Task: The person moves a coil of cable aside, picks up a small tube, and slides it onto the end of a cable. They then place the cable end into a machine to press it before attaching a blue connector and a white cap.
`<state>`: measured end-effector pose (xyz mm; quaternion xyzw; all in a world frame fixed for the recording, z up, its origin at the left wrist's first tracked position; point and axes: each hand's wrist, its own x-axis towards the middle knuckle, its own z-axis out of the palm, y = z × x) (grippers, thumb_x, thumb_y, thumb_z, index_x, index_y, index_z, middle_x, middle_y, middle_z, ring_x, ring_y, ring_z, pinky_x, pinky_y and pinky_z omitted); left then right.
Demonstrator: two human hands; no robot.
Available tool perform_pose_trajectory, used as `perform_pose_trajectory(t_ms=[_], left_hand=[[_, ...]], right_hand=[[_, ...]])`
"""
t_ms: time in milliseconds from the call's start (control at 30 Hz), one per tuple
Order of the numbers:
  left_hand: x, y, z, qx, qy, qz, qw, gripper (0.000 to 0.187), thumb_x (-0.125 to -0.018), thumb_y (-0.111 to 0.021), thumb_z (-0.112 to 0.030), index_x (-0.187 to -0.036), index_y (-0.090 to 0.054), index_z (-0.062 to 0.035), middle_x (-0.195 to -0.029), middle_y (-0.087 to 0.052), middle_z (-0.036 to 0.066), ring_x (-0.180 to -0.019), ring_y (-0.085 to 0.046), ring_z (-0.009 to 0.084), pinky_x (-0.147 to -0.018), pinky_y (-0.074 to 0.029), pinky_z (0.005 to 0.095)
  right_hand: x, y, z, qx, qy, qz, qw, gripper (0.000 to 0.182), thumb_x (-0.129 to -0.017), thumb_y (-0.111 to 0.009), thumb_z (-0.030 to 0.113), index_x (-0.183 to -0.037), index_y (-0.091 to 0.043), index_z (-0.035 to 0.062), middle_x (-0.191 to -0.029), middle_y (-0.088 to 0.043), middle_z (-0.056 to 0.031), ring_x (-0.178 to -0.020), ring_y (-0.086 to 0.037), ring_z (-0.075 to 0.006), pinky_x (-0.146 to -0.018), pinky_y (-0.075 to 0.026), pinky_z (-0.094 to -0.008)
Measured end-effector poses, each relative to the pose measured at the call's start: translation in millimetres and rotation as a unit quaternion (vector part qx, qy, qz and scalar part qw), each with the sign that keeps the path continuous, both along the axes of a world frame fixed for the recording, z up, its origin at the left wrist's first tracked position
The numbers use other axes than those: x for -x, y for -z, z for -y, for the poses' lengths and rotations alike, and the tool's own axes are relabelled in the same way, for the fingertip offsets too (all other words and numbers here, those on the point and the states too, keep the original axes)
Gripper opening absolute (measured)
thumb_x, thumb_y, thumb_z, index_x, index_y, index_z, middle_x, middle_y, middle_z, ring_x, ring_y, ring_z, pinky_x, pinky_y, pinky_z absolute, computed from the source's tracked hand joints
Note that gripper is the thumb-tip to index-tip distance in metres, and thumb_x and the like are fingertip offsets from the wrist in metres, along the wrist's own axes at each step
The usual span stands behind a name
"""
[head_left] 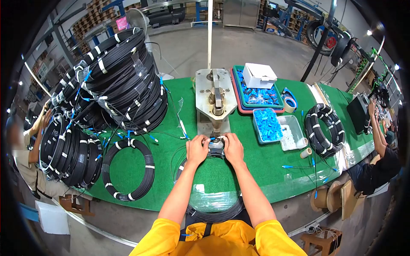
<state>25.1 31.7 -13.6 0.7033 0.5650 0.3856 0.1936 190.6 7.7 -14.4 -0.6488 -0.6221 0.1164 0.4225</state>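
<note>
My left hand (197, 149) and my right hand (233, 148) are side by side at the foot of a metal bench press (216, 98), fingertips pinched close together under its ram. Between the left fingertips a small blue fiber connector (212, 139) shows. The right fingers are closed on a small whitish piece beside it, too small to name. A black cable coil (213, 216) lies under my forearms, partly hanging over the table edge at my lap. Its far side passes just below my hands.
Tall stacks of black cable coils (128, 85) stand at left, with a single coil (106, 170) nearer. At right are a tray (278, 104) of blue parts under a white box (259, 76), tubs, a tape roll (290, 103) and another coil (314, 132). Co-workers sit at both ends.
</note>
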Motion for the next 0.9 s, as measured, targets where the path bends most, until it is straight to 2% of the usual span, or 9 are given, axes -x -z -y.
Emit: perform_pose_trajectory(t_ms=[33, 133, 200, 433, 633, 667, 767, 833, 900], left_hand=[[3, 0, 0, -0.004, 0.005, -0.001, 1.0, 0.018, -0.089, -0.066, -0.022, -0.092, -0.069, -0.0051, -0.083, -0.068, 0.011, -0.076, -0.065, 0.0281, -0.076, -0.045, 0.0393], [12, 4, -2, 0.157, 0.084, 0.11, 0.978, 0.025, -0.087, -0.071, -0.025, -0.092, -0.07, 0.0001, -0.077, -0.07, 0.012, -0.064, -0.064, 0.018, -0.06, -0.049, 0.0339], [15, 6, -1, 0.169, 0.107, 0.109, 0.974, 0.026, -0.088, -0.071, -0.025, -0.092, -0.07, 0.0004, -0.075, -0.069, 0.011, -0.064, -0.062, 0.0164, -0.061, -0.048, 0.0331], [-1, -1, 46, 0.192, 0.156, 0.134, 0.96, 0.024, -0.091, -0.068, -0.025, -0.091, -0.069, -0.001, -0.068, -0.061, 0.003, -0.061, -0.051, 0.0096, -0.057, -0.043, 0.0302], [-45, -20, 73, 0.236, 0.197, 0.119, 0.944, 0.021, -0.092, -0.069, -0.02, -0.094, -0.068, 0.0013, -0.075, -0.067, 0.006, -0.066, -0.058, 0.0104, -0.063, -0.049, 0.0284], [-54, -18, 72, 0.242, 0.208, 0.148, 0.936, 0.021, -0.092, -0.068, -0.019, -0.094, -0.068, 0.0021, -0.077, -0.067, 0.007, -0.068, -0.06, 0.0115, -0.065, -0.05, 0.0286], [-80, -24, 75, 0.231, 0.235, 0.155, 0.931, 0.019, -0.092, -0.068, -0.016, -0.094, -0.068, 0.0036, -0.083, -0.067, 0.009, -0.073, -0.063, 0.0136, -0.069, -0.052, 0.0287], [-97, -26, 71, 0.214, 0.25, 0.135, 0.935, 0.019, -0.093, -0.068, -0.015, -0.095, -0.067, 0.0042, -0.086, -0.066, 0.009, -0.076, -0.064, 0.0145, -0.07, -0.053, 0.0288], [-112, -23, 64, 0.178, 0.254, 0.181, 0.933, 0.018, -0.092, -0.068, -0.013, -0.095, -0.068, 0.0044, -0.089, -0.065, 0.01, -0.08, -0.065, 0.0151, -0.071, -0.054, 0.0287]], right_hand=[[0, 2, 2, 0.008, 0.0, 0.017, 1.0, 0.015, -0.098, -0.05, 0.018, -0.105, -0.061, 0.0095, -0.098, -0.063, -0.0142, -0.094, -0.062, -0.038, -0.079, -0.051, -0.0475], [0, 1, 21, 0.01, 0.008, 0.025, 1.0, 0.017, -0.1, -0.046, 0.022, -0.109, -0.056, 0.0118, -0.099, -0.063, -0.0163, -0.088, -0.063, -0.0422, -0.073, -0.051, -0.0532], [1, 2, 36, 0.02, 0.021, 0.041, 0.999, 0.018, -0.102, -0.044, 0.025, -0.112, -0.053, 0.0138, -0.1, -0.064, -0.0182, -0.083, -0.063, -0.0457, -0.069, -0.05, -0.0575], [-9, -10, 91, 0.059, 0.044, -0.007, 0.997, 0.017, -0.101, -0.046, 0.021, -0.112, -0.054, 0.0121, -0.096, -0.067, -0.0209, -0.085, -0.064, -0.0453, -0.07, -0.051, -0.0555], [-44, 0, 130, 0.05, 0.098, -0.085, 0.99, 0.018, -0.099, -0.05, 0.016, -0.115, -0.056, 0.0097, -0.091, -0.068, -0.0223, -0.082, -0.065, -0.0449, -0.07, -0.051, -0.0529], [-50, 2, 133, 0.008, 0.112, -0.068, 0.991, 0.014, -0.1, -0.048, 0.011, -0.111, -0.055, 0.0053, -0.075, -0.065, -0.0189, -0.071, -0.067, -0.0359, -0.062, -0.051, -0.0445], [-68, 2, 143, 0.037, 0.15, -0.104, 0.982, 0.017, -0.1, -0.05, 0.014, -0.114, -0.056, 0.0094, -0.082, -0.067, -0.0199, -0.075, -0.066, -0.0417, -0.064, -0.051, -0.0505], [-77, 2, 144, 0.03, 0.168, -0.099, 0.98, 0.017, -0.1, -0.049, 0.013, -0.115, -0.056, 0.0083, -0.077, -0.065, -0.0177, -0.07, -0.065, -0.0392, -0.061, -0.05, -0.0494], [-85, 0, 136, 0.008, 0.187, -0.101, 0.977, 0.018, -0.1, -0.048, 0.013, -0.115, -0.055, 0.0062, -0.074, -0.064, -0.016, -0.068, -0.065, -0.0374, -0.06, -0.05, -0.0486]])
